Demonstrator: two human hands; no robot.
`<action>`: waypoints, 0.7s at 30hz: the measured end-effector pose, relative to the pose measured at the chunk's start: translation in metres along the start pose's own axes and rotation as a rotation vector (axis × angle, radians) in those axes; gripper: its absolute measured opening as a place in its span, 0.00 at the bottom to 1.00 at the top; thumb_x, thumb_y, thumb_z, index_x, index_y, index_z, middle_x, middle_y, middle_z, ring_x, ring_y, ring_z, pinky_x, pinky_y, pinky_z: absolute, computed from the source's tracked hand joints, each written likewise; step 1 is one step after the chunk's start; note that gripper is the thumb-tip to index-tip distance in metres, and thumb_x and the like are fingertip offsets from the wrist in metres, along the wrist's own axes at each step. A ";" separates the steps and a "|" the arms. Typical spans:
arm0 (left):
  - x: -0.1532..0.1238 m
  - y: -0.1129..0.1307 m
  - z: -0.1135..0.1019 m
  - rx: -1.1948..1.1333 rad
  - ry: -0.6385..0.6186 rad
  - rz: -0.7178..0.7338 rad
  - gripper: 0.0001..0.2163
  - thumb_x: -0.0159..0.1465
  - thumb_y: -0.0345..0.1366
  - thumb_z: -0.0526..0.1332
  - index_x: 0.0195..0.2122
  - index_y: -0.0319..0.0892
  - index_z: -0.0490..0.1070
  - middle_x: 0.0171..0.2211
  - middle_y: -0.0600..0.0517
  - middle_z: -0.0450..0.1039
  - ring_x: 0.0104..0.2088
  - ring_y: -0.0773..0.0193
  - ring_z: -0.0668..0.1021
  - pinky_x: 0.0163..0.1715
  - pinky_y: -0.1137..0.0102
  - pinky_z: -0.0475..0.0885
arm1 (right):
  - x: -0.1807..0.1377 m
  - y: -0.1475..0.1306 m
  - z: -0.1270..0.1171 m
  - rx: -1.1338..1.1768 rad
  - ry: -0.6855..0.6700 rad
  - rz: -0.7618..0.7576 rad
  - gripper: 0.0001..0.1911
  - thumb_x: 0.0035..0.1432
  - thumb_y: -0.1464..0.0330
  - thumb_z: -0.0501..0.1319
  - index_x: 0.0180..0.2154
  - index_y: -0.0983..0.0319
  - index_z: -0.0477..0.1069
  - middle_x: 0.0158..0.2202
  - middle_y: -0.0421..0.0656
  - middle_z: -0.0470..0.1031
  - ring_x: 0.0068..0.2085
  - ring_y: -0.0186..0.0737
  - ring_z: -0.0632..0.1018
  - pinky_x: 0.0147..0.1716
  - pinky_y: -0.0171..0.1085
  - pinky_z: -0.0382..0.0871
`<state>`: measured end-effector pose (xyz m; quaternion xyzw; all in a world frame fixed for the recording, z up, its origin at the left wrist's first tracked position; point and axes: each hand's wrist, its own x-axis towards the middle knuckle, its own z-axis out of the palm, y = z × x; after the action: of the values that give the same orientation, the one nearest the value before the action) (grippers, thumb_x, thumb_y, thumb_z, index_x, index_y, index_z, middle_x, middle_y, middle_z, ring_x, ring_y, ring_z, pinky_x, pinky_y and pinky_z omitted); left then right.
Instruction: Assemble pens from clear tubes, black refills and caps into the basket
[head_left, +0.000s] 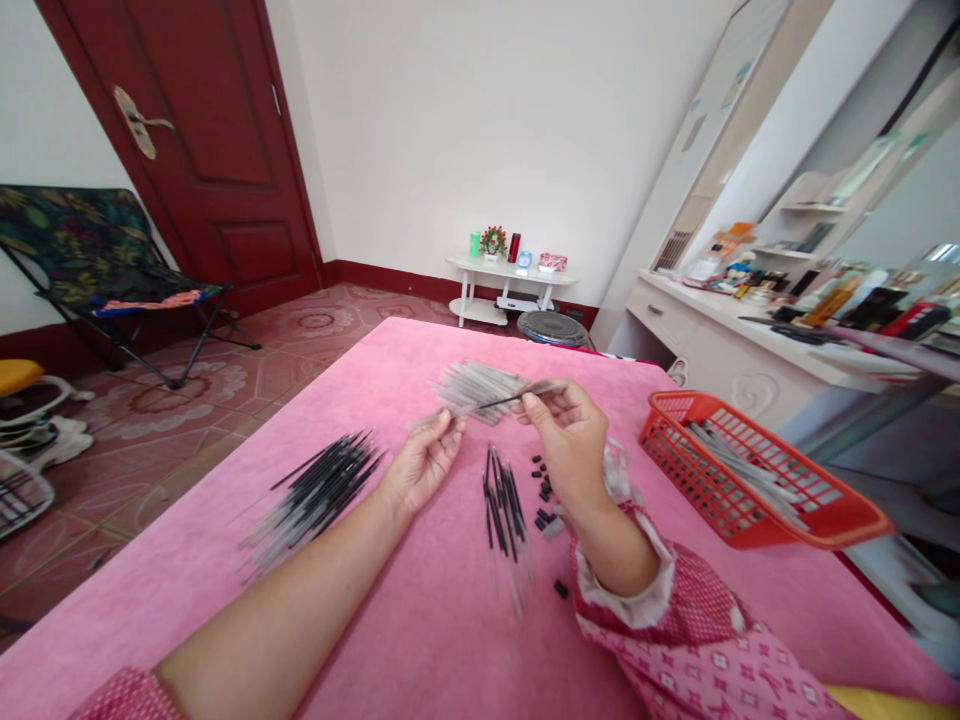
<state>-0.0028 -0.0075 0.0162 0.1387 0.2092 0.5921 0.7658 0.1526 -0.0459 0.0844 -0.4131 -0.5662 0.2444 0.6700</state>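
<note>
My left hand is closed in a pinch on a thin translucent tube, whose pale end sticks out to the left. My right hand pinches a thin black stick, its tip pointing left towards my left fingers. Just behind both hands lies a pile of pale grey translucent tubes. A bundle of black sticks with clear ends is left of my left forearm. Between my arms rests a smaller group of black sticks. Small black caps are scattered beside my right wrist.
A pink cloth covers the table. On its right side stands a red plastic basket holding pale tubes. Clear plastic pieces lie by my right sleeve. Beyond are a folding chair, a white side table and a cluttered dresser.
</note>
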 end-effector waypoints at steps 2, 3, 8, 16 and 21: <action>0.001 0.000 -0.001 0.002 -0.002 0.002 0.06 0.58 0.21 0.56 0.30 0.33 0.72 0.28 0.47 0.77 0.28 0.69 0.79 0.29 0.80 0.75 | 0.000 0.000 0.000 0.006 0.001 0.029 0.06 0.53 0.67 0.59 0.32 0.63 0.67 0.28 0.40 0.73 0.27 0.33 0.75 0.27 0.34 0.72; 0.001 0.000 -0.002 0.005 -0.007 0.003 0.07 0.59 0.21 0.56 0.30 0.33 0.72 0.28 0.47 0.77 0.28 0.69 0.79 0.29 0.80 0.75 | 0.001 0.000 0.000 0.014 0.000 0.043 0.06 0.53 0.67 0.59 0.32 0.63 0.67 0.28 0.40 0.73 0.27 0.33 0.75 0.27 0.34 0.72; 0.001 -0.001 -0.003 0.055 -0.050 -0.002 0.07 0.59 0.21 0.56 0.30 0.33 0.73 0.28 0.47 0.77 0.28 0.69 0.79 0.29 0.80 0.75 | 0.000 0.004 -0.001 0.063 0.013 0.055 0.06 0.53 0.67 0.59 0.33 0.63 0.67 0.28 0.40 0.72 0.27 0.33 0.75 0.27 0.34 0.71; -0.001 -0.003 -0.003 0.086 -0.107 -0.013 0.06 0.59 0.21 0.56 0.31 0.33 0.73 0.28 0.47 0.77 0.27 0.70 0.79 0.29 0.80 0.75 | 0.006 0.014 -0.005 -0.177 -0.243 0.043 0.07 0.50 0.69 0.60 0.34 0.64 0.71 0.31 0.43 0.75 0.33 0.36 0.75 0.33 0.35 0.69; 0.001 -0.003 -0.003 0.042 -0.026 0.000 0.06 0.59 0.21 0.56 0.30 0.32 0.72 0.28 0.46 0.77 0.27 0.69 0.79 0.29 0.79 0.75 | 0.023 0.027 -0.039 -0.630 -0.726 0.130 0.05 0.45 0.73 0.60 0.28 0.63 0.74 0.25 0.39 0.75 0.27 0.33 0.73 0.28 0.32 0.65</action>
<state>-0.0016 -0.0074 0.0121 0.1627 0.2115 0.5859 0.7652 0.1995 -0.0240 0.0740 -0.5186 -0.7828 0.2309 0.2550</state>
